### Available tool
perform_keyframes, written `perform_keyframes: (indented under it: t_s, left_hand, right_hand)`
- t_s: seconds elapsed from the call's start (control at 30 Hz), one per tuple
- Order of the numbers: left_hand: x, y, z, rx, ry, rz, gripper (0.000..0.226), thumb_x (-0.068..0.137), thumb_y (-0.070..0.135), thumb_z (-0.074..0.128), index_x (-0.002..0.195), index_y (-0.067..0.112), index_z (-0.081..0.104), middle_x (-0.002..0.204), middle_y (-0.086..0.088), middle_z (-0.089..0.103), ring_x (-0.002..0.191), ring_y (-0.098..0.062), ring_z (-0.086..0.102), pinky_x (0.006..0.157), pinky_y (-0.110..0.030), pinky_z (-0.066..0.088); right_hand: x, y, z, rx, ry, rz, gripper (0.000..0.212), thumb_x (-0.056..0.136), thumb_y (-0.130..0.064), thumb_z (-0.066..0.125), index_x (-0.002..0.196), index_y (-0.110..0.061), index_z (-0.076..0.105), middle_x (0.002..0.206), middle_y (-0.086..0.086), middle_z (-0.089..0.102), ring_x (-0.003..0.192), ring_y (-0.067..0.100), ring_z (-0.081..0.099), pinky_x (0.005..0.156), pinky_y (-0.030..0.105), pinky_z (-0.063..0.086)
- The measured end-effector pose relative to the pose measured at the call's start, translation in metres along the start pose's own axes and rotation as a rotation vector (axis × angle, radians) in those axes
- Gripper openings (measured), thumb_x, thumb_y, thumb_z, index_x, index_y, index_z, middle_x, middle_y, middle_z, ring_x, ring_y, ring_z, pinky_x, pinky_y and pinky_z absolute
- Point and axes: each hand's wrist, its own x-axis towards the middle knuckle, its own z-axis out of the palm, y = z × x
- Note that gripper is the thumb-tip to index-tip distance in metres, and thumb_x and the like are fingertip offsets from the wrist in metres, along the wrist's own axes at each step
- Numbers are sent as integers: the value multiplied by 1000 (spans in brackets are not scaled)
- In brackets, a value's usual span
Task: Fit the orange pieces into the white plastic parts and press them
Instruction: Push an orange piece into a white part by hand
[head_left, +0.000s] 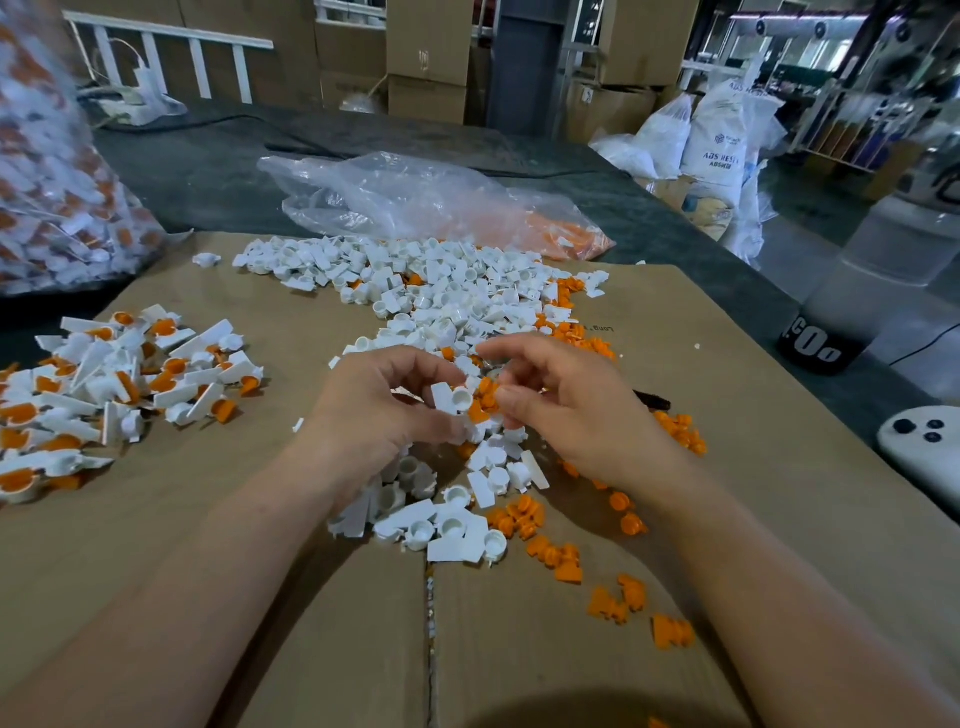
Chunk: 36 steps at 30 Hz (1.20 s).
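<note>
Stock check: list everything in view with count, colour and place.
cardboard sheet: one, brown, under the parts
loose white parts: many, white, heap in the centre
loose orange pieces: many, orange, scattered to the right
assembled parts: many, white with orange, pile at left
clear bag: one, behind the heap, orange pieces inside
full bag: one, clear, far left, assembled parts inside
white device: one, black buttons, right edge
boxes: several, brown, background
sacks: several, white, background right
left hand: centre, grips a white part
right hand: centre, seems to pinch an orange piece
</note>
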Motion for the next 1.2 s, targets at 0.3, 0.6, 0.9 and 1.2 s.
perform_keyframes:
  t_s: [0.3, 0.6, 0.9, 1.2]
  left_hand:
    - [0, -3, 3, -45, 34, 46, 28, 72, -9, 69, 79, 18, 69, 50, 5, 56, 50, -11, 60, 48, -15, 49]
    - [-2, -3, 6, -57, -11, 95, 27, 72, -9, 70, 81, 16, 68, 51, 4, 63, 51, -10, 65, 52, -16, 51]
    - [1, -4, 5, -47, 34, 111, 27, 73, -5, 69, 87, 18, 69, 54, 5, 60, 55, -12, 64, 65, -28, 55]
    - [-2, -3, 3, -88, 25, 122, 26, 74, -7, 67, 85, 17, 70, 58, 2, 58, 58, -12, 62, 61, -18, 55]
  right_hand:
    - [-1, -2, 12, -3, 127, -35, 32, 81, -8, 68, 71, -34, 52, 68, -15, 56, 65, 2, 57, 60, 15, 49]
    - [0, -3, 13, -68, 185, -43, 36, 77, -7, 70, 68, -34, 47, 64, -15, 53, 62, 0, 53, 56, 13, 45]
    - [-1, -1, 13, 151, 137, -58, 22, 80, -5, 68, 80, -26, 65, 69, -8, 64, 58, 3, 60, 58, 13, 50]
    - [-1, -1, 12, 202, 96, 18, 30, 79, -4, 68, 83, -34, 63, 77, -9, 66, 70, 7, 65, 68, 21, 55]
